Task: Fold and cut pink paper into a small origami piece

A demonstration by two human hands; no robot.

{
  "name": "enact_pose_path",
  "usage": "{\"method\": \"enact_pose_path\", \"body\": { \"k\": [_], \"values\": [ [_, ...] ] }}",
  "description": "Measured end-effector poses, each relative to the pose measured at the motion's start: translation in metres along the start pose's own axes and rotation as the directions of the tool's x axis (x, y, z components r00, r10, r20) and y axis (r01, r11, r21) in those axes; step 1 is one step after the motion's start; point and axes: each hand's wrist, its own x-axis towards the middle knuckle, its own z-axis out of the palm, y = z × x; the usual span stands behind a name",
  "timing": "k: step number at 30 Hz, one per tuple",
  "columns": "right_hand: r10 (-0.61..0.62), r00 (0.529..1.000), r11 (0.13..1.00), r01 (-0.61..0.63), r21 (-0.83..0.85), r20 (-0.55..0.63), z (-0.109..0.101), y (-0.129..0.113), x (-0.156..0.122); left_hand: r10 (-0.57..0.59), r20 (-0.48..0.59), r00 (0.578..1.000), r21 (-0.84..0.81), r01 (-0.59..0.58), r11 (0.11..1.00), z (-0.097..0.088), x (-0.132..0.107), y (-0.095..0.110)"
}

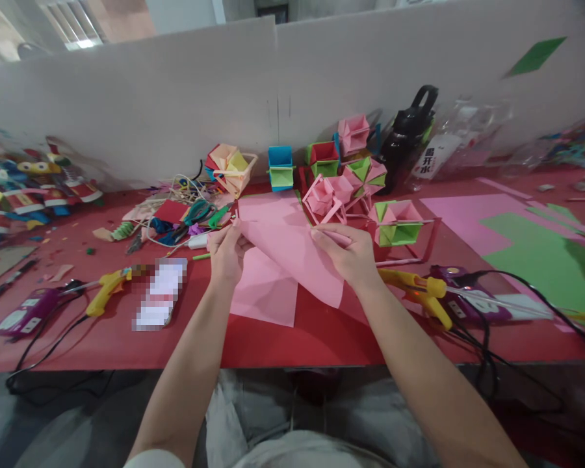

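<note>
Both of my hands hold a pink sheet of paper (292, 257) lifted a little above the red table (322, 338). My left hand (227, 250) pinches its left corner, fingers closed. My right hand (353, 253) grips the upper right edge, fingers closed on the paper. The sheet hangs slanted, with its lower corner pointing down to the right. Another pink sheet (266, 296) lies flat on the table under it.
Several folded paper boxes (351, 175) in pink, green, blue and red stand behind my hands. Yellow glue guns (419, 289) (107, 289) lie left and right with cables. Scissors (197, 211), a black bottle (409, 140), green paper (541, 260) and a white partition (273, 84) are around.
</note>
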Motion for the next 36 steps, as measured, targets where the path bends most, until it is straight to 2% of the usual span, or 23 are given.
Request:
{"method": "enact_pose_path", "body": {
  "k": [3,6,9,13,16,20,25,28,36],
  "values": [
    [0.008,0.999,1.000,-0.008,-0.005,-0.035,-0.003,-0.001,0.001,0.004,-0.064,0.998,-0.009,-0.004,1.000,-0.004,0.004,0.003],
    [0.014,0.997,1.000,-0.014,-0.001,-0.077,-0.006,-0.002,0.002,0.004,-0.065,0.998,0.003,-0.004,1.000,-0.011,0.010,0.008],
    [0.017,0.996,1.000,-0.016,0.003,-0.091,-0.005,-0.002,0.002,-0.073,0.028,0.997,-0.002,0.073,0.997,-0.011,0.012,0.008],
    [0.025,0.996,0.999,-0.023,0.023,-0.090,-0.001,0.002,0.002,-0.173,0.176,0.969,-0.030,0.181,0.983,0.000,0.001,-0.002],
    [0.029,0.997,0.999,-0.026,0.043,-0.075,0.001,0.004,0.001,-0.193,0.228,0.954,0.031,0.191,0.981,0.009,-0.012,-0.010],
    [0.053,0.996,0.997,-0.048,0.063,-0.072,0.003,0.006,0.001,-0.244,0.230,0.942,0.140,0.216,0.966,0.012,-0.018,-0.015],
    [0.041,0.996,0.995,-0.034,0.091,-0.074,0.006,0.005,-0.001,-0.193,0.128,0.973,0.192,0.167,0.967,0.008,-0.012,-0.017],
    [0.035,0.997,0.995,-0.028,0.100,-0.072,0.008,0.005,-0.002,-0.159,0.104,0.982,0.194,0.137,0.971,0.008,-0.010,-0.019],
    [0.029,0.997,0.994,-0.021,0.108,-0.073,0.010,0.008,-0.003,-0.059,0.095,0.994,0.045,0.055,0.997,0.009,-0.009,-0.019]
  ]
}}
